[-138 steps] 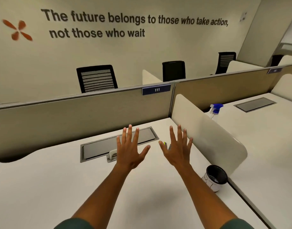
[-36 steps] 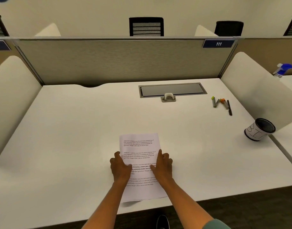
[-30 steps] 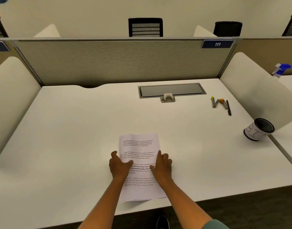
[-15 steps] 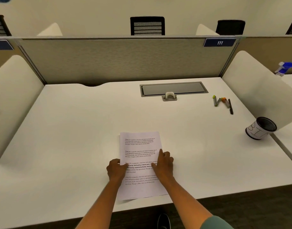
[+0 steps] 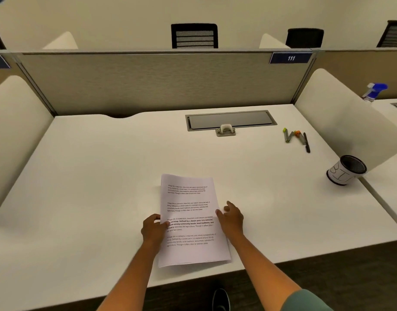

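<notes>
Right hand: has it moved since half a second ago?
Yes. The right hand slid rightward, from on the sheet to its right edge.

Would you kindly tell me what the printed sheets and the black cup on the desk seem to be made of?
The printed sheets: thin matte white paper; stacked edges show at the near end. The cup: probably black metal mesh, going by the fine grid inside, wrapped in a white, paper-like label with handwriting.
</notes>
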A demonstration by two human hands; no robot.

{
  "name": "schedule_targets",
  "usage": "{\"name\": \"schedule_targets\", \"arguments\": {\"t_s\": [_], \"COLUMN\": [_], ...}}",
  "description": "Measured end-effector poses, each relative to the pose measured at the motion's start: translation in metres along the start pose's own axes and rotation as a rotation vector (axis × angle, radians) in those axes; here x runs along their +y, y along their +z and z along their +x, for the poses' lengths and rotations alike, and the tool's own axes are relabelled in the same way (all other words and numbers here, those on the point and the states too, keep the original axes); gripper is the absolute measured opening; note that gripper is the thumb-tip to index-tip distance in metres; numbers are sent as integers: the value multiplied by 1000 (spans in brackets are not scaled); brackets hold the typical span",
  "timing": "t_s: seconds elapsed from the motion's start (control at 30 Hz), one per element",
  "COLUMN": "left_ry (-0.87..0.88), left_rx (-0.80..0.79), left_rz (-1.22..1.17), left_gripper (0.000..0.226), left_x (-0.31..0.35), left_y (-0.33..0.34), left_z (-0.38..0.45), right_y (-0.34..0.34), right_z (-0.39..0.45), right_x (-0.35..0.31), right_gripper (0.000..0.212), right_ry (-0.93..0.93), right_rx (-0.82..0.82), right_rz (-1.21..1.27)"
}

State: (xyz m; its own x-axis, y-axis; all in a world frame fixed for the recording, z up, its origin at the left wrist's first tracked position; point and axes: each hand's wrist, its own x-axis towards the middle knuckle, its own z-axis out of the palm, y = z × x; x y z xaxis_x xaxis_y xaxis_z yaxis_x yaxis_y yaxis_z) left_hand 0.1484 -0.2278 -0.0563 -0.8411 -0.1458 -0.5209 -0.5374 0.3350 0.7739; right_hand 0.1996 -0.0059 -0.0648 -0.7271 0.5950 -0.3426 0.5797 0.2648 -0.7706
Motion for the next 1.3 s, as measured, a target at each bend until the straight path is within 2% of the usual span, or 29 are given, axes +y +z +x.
{"name": "schedule_targets", "arguments": {"t_s": [0.1, 0.23, 0.3, 0.63, 0.83, 1.03, 1.13, 1.3], "left_ry": [-3, -22, -8, 100, 187, 191, 147, 48], "left_rx": [-18, -60, -75, -209, -410, -548, -599, -546], "left_rz": [-33, -85, -100, -123, -197, -226, -288, -433], "left_gripper": [12, 13, 13, 17, 31, 45, 41, 38], "left_x": [0, -1, 2, 30, 63, 81, 87, 91], "left_y": [0, 4, 6, 20, 32, 47, 60, 94], "left_z": [2, 11, 12, 15, 2, 7, 4, 3], "right_y": [-6, -13, -14, -38, -60, -80, -90, -102], "right_z": [4, 5, 5, 3, 7, 28, 43, 79], "right_x": [-2, -6, -6, -9, -15, -17, -20, -17], "right_gripper": [53, 33, 32, 34, 32, 32, 31, 32], "right_ry": [42, 58, 62, 53, 60, 93, 96, 107], "right_rx": [-23, -139, -166, -23, 99, 196, 228, 231], "right_rz": [24, 75, 118, 287, 361, 404, 444, 534]}}
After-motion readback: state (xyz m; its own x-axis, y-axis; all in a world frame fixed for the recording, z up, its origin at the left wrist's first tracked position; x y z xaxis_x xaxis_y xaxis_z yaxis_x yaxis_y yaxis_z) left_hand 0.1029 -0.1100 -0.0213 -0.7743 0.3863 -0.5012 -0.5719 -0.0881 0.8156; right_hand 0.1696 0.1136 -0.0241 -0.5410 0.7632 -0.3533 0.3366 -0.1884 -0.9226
